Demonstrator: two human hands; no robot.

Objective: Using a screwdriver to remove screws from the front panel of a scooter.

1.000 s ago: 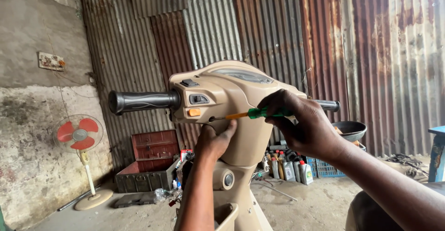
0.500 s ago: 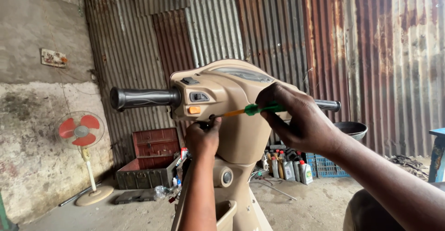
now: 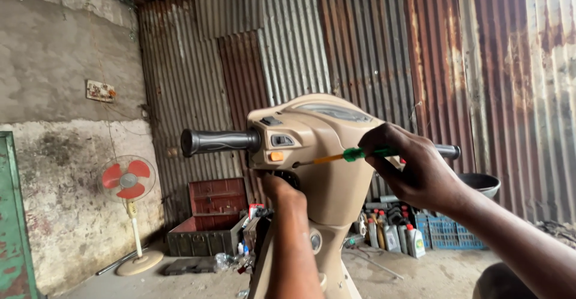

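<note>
right hand [image 3: 420, 170] grips a green-handled screwdriver [image 3: 354, 154], tip on the beige scooter handlebar cover [image 3: 324, 137] just left of it. left hand [image 3: 282, 190] is closed on the cover's underside. far left of both hands stands a red pedestal fan [image 3: 127, 177].

Left hand [image 3: 282, 192] seemingly lower, under handlebar cover [image 3: 312, 137].

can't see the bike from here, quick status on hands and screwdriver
Right hand closed on green-handled screwdriver, tip at beige scooter handlebar cover. Left hand pressed up under the cover by the black grip. Nothing in the way.
</note>
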